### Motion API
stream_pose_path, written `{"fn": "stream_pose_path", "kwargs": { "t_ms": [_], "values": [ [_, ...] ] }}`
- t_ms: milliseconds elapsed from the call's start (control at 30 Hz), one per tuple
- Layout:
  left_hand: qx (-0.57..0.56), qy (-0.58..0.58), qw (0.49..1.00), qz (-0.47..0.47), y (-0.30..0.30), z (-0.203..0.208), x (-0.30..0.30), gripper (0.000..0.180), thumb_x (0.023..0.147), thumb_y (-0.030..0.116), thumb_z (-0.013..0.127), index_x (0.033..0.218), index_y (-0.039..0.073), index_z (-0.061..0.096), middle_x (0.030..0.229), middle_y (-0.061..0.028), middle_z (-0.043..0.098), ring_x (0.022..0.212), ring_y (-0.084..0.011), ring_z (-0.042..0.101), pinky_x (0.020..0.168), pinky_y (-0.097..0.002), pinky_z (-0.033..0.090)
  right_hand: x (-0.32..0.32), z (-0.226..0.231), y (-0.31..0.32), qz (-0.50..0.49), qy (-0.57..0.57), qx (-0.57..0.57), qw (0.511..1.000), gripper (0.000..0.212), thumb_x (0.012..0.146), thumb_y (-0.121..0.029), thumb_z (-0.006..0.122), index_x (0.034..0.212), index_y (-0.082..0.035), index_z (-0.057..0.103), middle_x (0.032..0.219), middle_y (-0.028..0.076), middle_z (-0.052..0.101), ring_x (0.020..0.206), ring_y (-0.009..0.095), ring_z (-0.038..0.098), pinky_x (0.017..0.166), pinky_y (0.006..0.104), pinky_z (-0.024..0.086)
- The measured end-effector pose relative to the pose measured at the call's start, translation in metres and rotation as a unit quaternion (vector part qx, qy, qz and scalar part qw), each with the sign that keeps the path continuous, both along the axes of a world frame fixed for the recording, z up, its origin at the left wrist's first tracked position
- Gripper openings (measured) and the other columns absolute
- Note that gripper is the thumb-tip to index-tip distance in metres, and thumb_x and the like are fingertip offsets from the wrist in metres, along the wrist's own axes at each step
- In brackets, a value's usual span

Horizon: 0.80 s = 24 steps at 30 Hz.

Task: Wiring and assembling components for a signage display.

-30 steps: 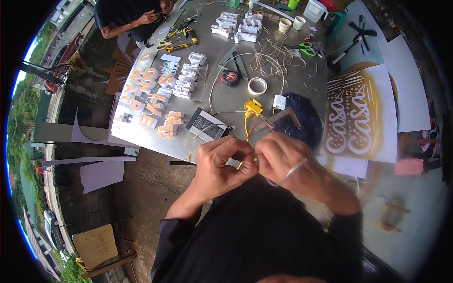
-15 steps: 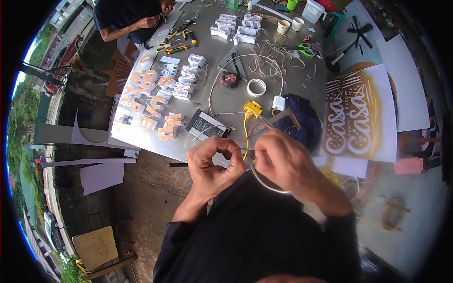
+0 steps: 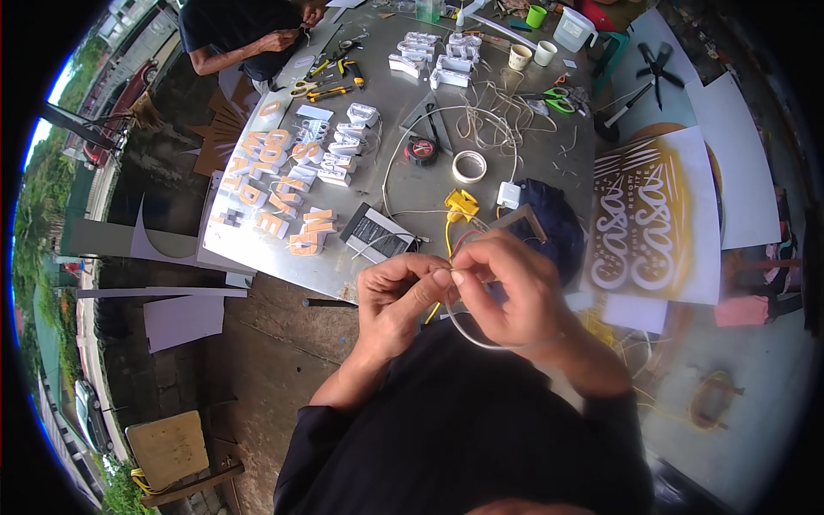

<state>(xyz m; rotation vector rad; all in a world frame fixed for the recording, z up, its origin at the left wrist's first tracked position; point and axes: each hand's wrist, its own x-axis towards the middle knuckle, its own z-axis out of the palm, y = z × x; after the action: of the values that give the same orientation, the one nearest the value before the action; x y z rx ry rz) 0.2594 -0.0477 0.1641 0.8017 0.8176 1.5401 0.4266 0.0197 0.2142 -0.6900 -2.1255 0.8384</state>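
In front of my body, both hands meet fingertip to fingertip. My left hand pinches at thin wire ends, which the fingers mostly cover. From the other side, my right hand grips the same wires with thumb and forefinger. A whitish cable curves below the right hand, and a red wire rises above the fingertips. Just beyond the hands lies a black-and-white power supply box. A yellow plug piece with a yellow cord sits beside it, near a white adapter.
The metal table holds small letter-shaped pieces, a tape measure, a tape roll, tangled cord and pliers. Dark cloth lies at the right edge. Another person works at the far left.
My hands have come together, with the fingertips now touching at the wires. The left hand's rounded finger loop has closed into a pinch, and the red wire has shifted.
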Motion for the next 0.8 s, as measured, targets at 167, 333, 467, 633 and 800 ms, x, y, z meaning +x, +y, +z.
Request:
{"fn": "stream_pose_path", "kwargs": {
  "t_ms": [167, 333, 467, 633, 800],
  "values": [
    [-0.005, -0.011, 1.0, -0.019, 0.001, 0.001, -0.001, 0.011, 0.1, 0.004, 0.065, 0.101, -0.006, 0.07, 0.087, -0.0109, 0.071, 0.077, -0.0143, 0.067, 0.072, -0.0282, 0.055, 0.001, -0.001, 0.003, 0.017, 0.034, -0.047, 0.998, 0.012, 0.091, 0.005, 0.067, 0.103, 0.006, 0.068, 0.096, 0.015, 0.068, 0.079, 0.018, 0.072, 0.068, 0.0286, 0.06],
    [0.01, 0.024, 1.0, -0.003, 0.001, 0.0, 0.001, 0.011, 0.099, 0.003, 0.067, 0.103, -0.006, 0.07, 0.089, -0.0113, 0.072, 0.079, -0.015, 0.068, 0.074, -0.0278, 0.054, 0.001, -0.007, 0.005, -0.002, 0.041, -0.02, 0.999, 0.009, 0.089, 0.004, 0.069, 0.099, 0.005, 0.069, 0.095, 0.015, 0.068, 0.079, 0.02, 0.072, 0.068, 0.0291, 0.06],
    [-0.001, 0.094, 0.994, 0.047, 0.002, 0.002, 0.002, 0.01, 0.096, 0.002, 0.069, 0.101, -0.006, 0.073, 0.09, -0.0116, 0.074, 0.081, -0.0144, 0.069, 0.075, -0.0278, 0.054, -0.001, -0.01, 0.0, -0.045, -0.025, 0.082, 0.995, 0.013, 0.085, 0.004, 0.07, 0.098, 0.002, 0.067, 0.094, 0.015, 0.067, 0.079, 0.027, 0.07, 0.068, 0.0339, 0.058],
    [0.029, 0.301, 0.946, 0.113, 0.007, 0.002, 0.003, 0.01, 0.09, 0.001, 0.07, 0.095, -0.006, 0.075, 0.087, -0.0122, 0.076, 0.079, -0.016, 0.07, 0.074, -0.0293, 0.055, -0.005, -0.014, -0.002, -0.106, -0.136, 0.194, 0.966, 0.013, 0.082, -0.007, 0.068, 0.092, -0.005, 0.06, 0.081, 0.008, 0.057, 0.073, 0.028, 0.06, 0.067, 0.0395, 0.051],
    [0.029, 0.275, 0.953, 0.122, 0.008, -0.006, 0.002, 0.009, 0.089, 0.0, 0.071, 0.095, -0.006, 0.075, 0.089, -0.0128, 0.076, 0.081, -0.0177, 0.07, 0.076, -0.0287, 0.054, -0.005, -0.018, 0.002, -0.061, -0.14, 0.185, 0.971, 0.012, 0.079, -0.005, 0.066, 0.086, -0.006, 0.056, 0.077, 0.008, 0.054, 0.07, 0.027, 0.056, 0.064, 0.0397, 0.047]
  ]
}}
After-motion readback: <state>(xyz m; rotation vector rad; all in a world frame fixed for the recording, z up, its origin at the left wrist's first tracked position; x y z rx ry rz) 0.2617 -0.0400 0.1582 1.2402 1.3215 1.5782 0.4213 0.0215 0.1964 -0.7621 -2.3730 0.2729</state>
